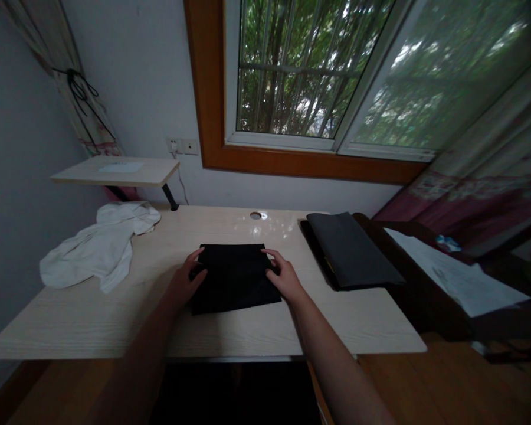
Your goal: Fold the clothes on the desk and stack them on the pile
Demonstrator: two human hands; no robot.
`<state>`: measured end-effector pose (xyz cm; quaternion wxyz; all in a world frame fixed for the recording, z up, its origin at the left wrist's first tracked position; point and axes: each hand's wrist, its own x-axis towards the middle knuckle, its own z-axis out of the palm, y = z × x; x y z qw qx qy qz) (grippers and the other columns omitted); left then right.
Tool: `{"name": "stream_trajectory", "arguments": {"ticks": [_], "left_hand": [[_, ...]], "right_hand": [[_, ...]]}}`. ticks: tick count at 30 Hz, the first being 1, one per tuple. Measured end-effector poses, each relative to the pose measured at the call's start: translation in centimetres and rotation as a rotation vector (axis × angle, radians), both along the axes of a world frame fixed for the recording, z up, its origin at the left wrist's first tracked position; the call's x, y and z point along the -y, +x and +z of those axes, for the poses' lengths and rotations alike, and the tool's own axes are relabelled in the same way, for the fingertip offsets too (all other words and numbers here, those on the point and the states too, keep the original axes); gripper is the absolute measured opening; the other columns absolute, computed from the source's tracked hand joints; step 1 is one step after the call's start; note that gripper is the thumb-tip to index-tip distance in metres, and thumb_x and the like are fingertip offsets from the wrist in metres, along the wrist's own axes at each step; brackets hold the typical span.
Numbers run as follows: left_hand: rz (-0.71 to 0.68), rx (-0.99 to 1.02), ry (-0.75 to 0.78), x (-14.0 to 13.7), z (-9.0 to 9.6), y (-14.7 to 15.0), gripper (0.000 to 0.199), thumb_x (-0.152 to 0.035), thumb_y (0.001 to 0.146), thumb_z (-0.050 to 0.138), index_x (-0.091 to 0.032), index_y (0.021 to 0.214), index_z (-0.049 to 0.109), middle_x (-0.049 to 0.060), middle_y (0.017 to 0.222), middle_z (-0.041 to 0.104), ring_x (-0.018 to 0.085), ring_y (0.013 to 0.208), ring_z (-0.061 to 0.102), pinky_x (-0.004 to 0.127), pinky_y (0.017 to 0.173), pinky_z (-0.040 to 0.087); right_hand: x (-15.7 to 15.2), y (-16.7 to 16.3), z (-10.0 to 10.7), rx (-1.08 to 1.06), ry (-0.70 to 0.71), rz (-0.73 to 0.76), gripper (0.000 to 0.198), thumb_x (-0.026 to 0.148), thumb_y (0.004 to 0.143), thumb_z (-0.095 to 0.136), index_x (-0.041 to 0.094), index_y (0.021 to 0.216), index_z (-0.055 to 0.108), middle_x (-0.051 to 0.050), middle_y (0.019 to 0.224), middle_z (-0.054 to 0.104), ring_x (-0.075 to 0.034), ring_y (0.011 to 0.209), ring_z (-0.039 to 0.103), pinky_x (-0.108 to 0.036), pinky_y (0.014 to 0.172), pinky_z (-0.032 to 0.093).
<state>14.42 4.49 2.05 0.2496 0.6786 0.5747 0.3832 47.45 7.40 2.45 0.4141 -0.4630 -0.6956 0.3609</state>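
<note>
A folded black cloth (232,280) lies flat on the light wooden table in front of me, roughly rectangular, with its lower edge slightly slanted. At its left edge my left hand (188,280) grips the side, forefinger near the top left corner and thumb lower down on the fabric. My right hand (285,277) holds the opposite edge in much the same way, its forefinger by the top right corner and its thumb resting on the cloth. The remaining fingers of both hands are partly hidden.
A crumpled white cloth (100,245) lies at the table's left, below a small raised shelf (154,171). Dark grey folded material (351,248) rests at the right edge. The table (248,339) has a cable hole (255,216) at the back. Papers (455,271) lie farther right.
</note>
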Motion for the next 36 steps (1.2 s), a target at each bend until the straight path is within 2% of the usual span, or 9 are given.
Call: {"name": "stream_trajectory", "arguments": {"ticks": [3,5,10,14,18,27,32,36], "left_hand": [[-0.036,-0.011,-0.016,0.2,0.27,0.01,0.062,-0.044,0.094,0.056,-0.023,0.151,0.045,0.003,0.096,0.075,0.022,0.091,0.072,0.039,0.09,0.053],[-0.049,-0.023,-0.027,0.28,0.33,0.13,0.06,-0.043,0.093,0.056,-0.024,0.15,0.047,0.002,0.095,0.076,0.021,0.09,0.072,0.038,0.088,0.053],[-0.057,-0.05,-0.014,0.25,0.23,0.2,0.063,-0.043,0.092,0.059,-0.026,0.151,0.046,0.004,0.107,0.076,0.025,0.104,0.071,0.044,0.099,0.051],[-0.074,-0.065,-0.03,0.21,0.33,0.04,0.061,-0.041,0.091,0.06,-0.028,0.149,0.048,0.005,0.113,0.075,0.026,0.107,0.071,0.046,0.102,0.05],[-0.123,-0.053,0.01,0.14,0.39,-0.01,0.064,-0.037,0.091,0.06,-0.028,0.152,0.043,0.004,0.117,0.075,0.026,0.118,0.067,0.049,0.11,0.045],[-0.103,-0.103,-0.019,0.01,-0.28,-0.24,0.069,-0.04,0.089,0.064,-0.03,0.153,0.041,0.007,0.117,0.07,0.027,0.11,0.069,0.049,0.1,0.052],[-0.129,-0.101,-0.041,0.13,-0.44,-0.1,0.073,-0.036,0.087,0.067,-0.03,0.155,0.039,0.009,0.132,0.065,0.029,0.117,0.065,0.052,0.105,0.049],[-0.181,-0.068,-0.02,0.35,-0.5,-0.38,0.067,-0.035,0.086,0.069,-0.031,0.149,0.048,0.009,0.145,0.06,0.029,0.126,0.06,0.052,0.11,0.047]], "right_hand": [[0.13,0.24,0.01,0.047,0.037,0.028,0.055,0.018,0.081,0.055,0.024,0.135,0.061,0.008,0.065,0.042,-0.012,0.059,0.042,-0.023,0.059,0.032],[0.15,0.32,0.03,0.062,0.039,0.039,0.053,0.021,0.084,0.057,0.024,0.136,0.06,0.007,0.067,0.043,-0.012,0.06,0.043,-0.023,0.06,0.033],[0.04,0.31,-0.06,0.06,0.027,0.047,0.054,0.025,0.086,0.06,0.025,0.139,0.057,0.007,0.068,0.045,-0.013,0.062,0.043,-0.024,0.062,0.035],[0.01,0.29,-0.33,0.036,0.047,0.03,0.05,0.023,0.086,0.059,0.024,0.136,0.061,0.007,0.067,0.039,-0.012,0.061,0.041,-0.023,0.061,0.032],[0.14,0.1,-0.41,-0.018,0.067,-0.009,0.047,0.023,0.085,0.058,0.022,0.132,0.064,0.008,0.068,0.034,-0.011,0.058,0.037,-0.023,0.058,0.031],[0.53,-0.15,-0.04,-0.054,0.152,-0.128,0.033,0.029,0.088,0.059,0.022,0.117,0.07,0.005,0.07,0.044,-0.013,0.064,0.045,-0.025,0.064,0.039],[0.5,-0.14,-0.12,-0.052,0.155,-0.125,0.033,0.029,0.088,0.059,0.022,0.118,0.07,0.005,0.069,0.044,-0.013,0.062,0.045,-0.025,0.063,0.038],[0.36,-0.16,-0.22,-0.046,0.126,-0.092,0.032,0.031,0.09,0.06,0.022,0.119,0.07,0.005,0.069,0.046,-0.014,0.064,0.046,-0.026,0.065,0.039]]}}
